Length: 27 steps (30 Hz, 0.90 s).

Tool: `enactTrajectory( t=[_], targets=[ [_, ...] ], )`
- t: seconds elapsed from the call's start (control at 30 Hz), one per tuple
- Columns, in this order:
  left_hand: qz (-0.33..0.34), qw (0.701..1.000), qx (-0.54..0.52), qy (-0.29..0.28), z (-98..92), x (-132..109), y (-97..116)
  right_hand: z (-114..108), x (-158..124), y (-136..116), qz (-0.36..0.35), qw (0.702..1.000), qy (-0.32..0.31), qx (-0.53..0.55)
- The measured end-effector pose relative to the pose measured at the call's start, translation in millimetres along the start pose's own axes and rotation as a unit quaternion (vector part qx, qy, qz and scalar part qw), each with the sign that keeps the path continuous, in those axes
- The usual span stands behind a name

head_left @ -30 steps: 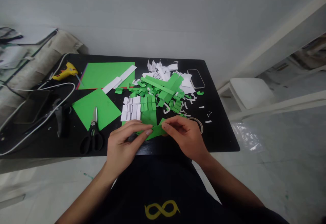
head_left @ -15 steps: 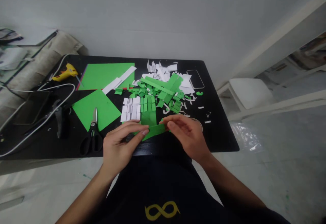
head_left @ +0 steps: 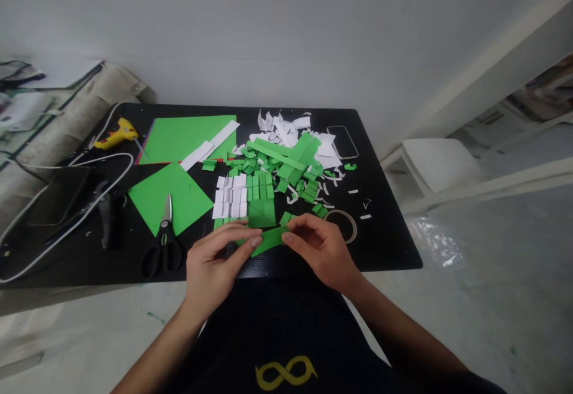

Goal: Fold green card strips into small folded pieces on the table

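Both my hands pinch a green paper strip (head_left: pixel 270 240) near the front edge of the black table (head_left: pixel 385 245). My left hand (head_left: pixel 215 262) grips its left end between thumb and fingers. My right hand (head_left: pixel 320 248) grips its right end. Just behind the strip lie rows of small folded white pieces (head_left: pixel 230 200) and green pieces (head_left: pixel 261 186), with a heap of green strips (head_left: pixel 290 155) and white scraps (head_left: pixel 282 124) further back.
Black-handled scissors (head_left: pixel 163 242) lie on a green sheet (head_left: pixel 168 197) to the left; a larger green sheet (head_left: pixel 183 134), a yellow glue gun (head_left: pixel 117 133) and cables (head_left: pixel 67 203) sit beyond. A tape ring (head_left: pixel 342 224) and a phone (head_left: pixel 342 141) lie right. A white chair (head_left: pixel 439 164) stands beside the table.
My hands have kept hold of the green strip, shifting their pinch slightly along it. The view has tilted a little, so the table sits lower in the picture.
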<state>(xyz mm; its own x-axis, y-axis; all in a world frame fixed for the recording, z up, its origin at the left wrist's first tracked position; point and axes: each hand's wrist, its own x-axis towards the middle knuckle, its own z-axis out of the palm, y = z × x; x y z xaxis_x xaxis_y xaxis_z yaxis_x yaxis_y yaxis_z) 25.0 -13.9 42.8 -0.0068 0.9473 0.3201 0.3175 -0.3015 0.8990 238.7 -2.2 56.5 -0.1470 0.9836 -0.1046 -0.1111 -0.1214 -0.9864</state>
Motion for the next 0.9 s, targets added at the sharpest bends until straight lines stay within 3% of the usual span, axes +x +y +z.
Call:
enactTrajectory(
  t=[0.1, 0.23, 0.37, 0.5, 0.63, 0.9],
  targets=[
    [-0.022, 1.000, 0.002, -0.018, -0.7, -1, -2, -4, -2, 5, 0.017, 1.000, -0.003, -0.019],
    [-0.041, 0.995, 0.006, -0.093, -4.7, 5, -2, -7, -3, 9, 0.007, 0.997, -0.004, -0.082],
    [0.000, 0.985, 0.041, -0.165, -3.3, 10, 2, -2, -6, 10, -0.017, 0.986, -0.039, -0.163],
    [0.027, 0.978, 0.059, -0.199, 2.8, 10, 6, 3, -9, 10, -0.023, 0.979, -0.062, -0.191],
    [0.016, 0.979, 0.046, -0.200, 3.6, 10, 5, 2, -11, 11, 0.002, 0.987, -0.067, -0.148],
    [-0.031, 0.990, 0.018, -0.134, 6.4, 7, 12, -1, -12, 10, 0.027, 0.994, -0.065, -0.084]
  ],
)
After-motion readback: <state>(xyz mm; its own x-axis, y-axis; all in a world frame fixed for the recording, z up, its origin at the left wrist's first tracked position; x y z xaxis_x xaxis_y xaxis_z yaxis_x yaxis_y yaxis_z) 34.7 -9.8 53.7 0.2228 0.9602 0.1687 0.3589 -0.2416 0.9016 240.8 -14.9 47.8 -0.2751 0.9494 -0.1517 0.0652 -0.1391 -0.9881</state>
